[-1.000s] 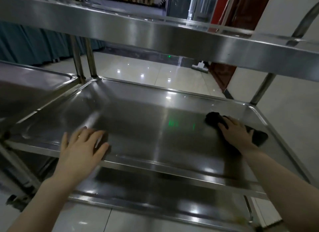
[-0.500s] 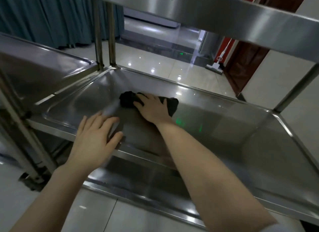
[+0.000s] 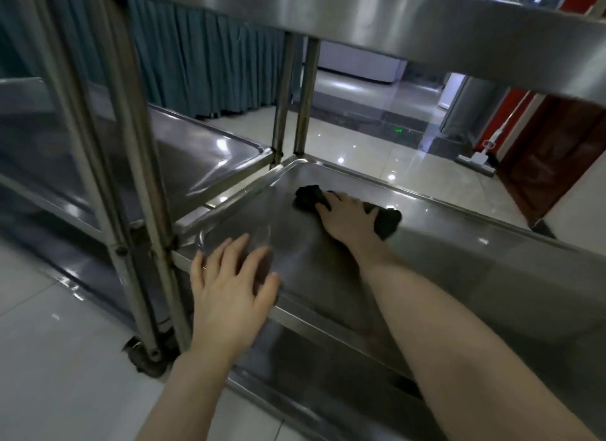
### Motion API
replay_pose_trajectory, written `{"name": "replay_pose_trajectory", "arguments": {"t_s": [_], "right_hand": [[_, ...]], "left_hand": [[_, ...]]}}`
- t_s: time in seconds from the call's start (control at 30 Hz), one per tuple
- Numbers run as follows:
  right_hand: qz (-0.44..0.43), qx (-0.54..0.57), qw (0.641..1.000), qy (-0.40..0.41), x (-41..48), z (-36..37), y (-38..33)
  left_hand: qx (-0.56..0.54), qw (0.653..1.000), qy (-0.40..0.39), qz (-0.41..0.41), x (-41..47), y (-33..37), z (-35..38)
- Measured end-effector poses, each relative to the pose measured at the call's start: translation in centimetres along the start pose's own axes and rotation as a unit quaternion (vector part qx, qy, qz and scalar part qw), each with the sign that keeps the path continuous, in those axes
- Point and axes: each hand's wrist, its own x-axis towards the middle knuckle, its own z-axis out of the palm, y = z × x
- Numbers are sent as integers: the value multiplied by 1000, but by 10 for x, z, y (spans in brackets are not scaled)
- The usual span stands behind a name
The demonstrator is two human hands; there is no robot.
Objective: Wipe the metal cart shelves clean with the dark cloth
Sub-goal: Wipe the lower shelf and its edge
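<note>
The right hand (image 3: 349, 217) is lying palm down on the dark cloth (image 3: 306, 196), its fingers stretched out nearly straight and its thumb spread to the side, pressing the cloth flat rather than gripping it. The cloth is sitting bunched on the middle shelf (image 3: 459, 260) of the metal cart, towards the shelf's far left corner and just short of the far edge, with one dark end poking out beyond the fingertips and the other beyond the thumb side. The left hand (image 3: 229, 289) is resting flat with its fingers spread and relaxed, holding nothing, its palm lying over the shelf's near edge close to the near left corner. Both bare forearms are reaching in from the near side. The top shelf (image 3: 393, 24) is spanning overhead, and the bottom shelf (image 3: 328, 385) is showing under the near edge. Upright posts (image 3: 305, 96) are rising at the far left corner, and a caster (image 3: 144, 358) is sitting on the glossy tiled floor (image 3: 65, 358) beneath the near left corner. A second steel cart (image 3: 203, 158) is standing just beside the left edge, with a teal curtain (image 3: 203, 63) hanging behind it. A white mop (image 3: 475, 160) is lying on the floor well beyond the far edge.
</note>
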Motion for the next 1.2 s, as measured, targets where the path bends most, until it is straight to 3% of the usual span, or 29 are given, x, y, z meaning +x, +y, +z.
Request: {"name": "replay_pose_trajectory", "arguments": {"t_s": [0.1, 0.17, 0.23, 0.4, 0.57, 0.63, 0.77, 0.9, 0.97, 1.1, 1.2], "right_hand": [[-146, 15, 989, -34, 10, 19, -66], [-191, 21, 980, -49, 4, 21, -67], [-166, 24, 985, -24, 0, 18, -39], [27, -17, 999, -3, 16, -3, 58], [26, -13, 999, -14, 58, 9, 5], [-31, 5, 999, -26, 66, 17, -46], [-231, 32, 971, -54, 33, 30, -135], [-356, 53, 930, -74, -12, 41, -136], [-332, 58, 939, -66, 3, 35, -124], [-143, 60, 985, -70, 46, 18, -115], [-180, 51, 980, -70, 32, 24, -126]], "left_hand": [[-25, 999, 31, -16, 2, 2, 4], [-39, 998, 36, -12, 1, 3, 5], [-49, 997, 54, -9, 0, -3, 5], [-81, 990, 92, -76, 0, -22, 4], [-106, 988, 86, -72, -1, -27, 13], [-109, 988, 86, -65, -1, -32, 16], [-135, 984, 102, -52, -1, -33, 16], [-223, 960, 146, -81, -8, -35, 6], [-233, 957, 147, -93, -13, -36, 1], [-248, 954, 140, -92, -28, -46, 1], [-255, 955, 134, -78, -35, -59, 2]]}}
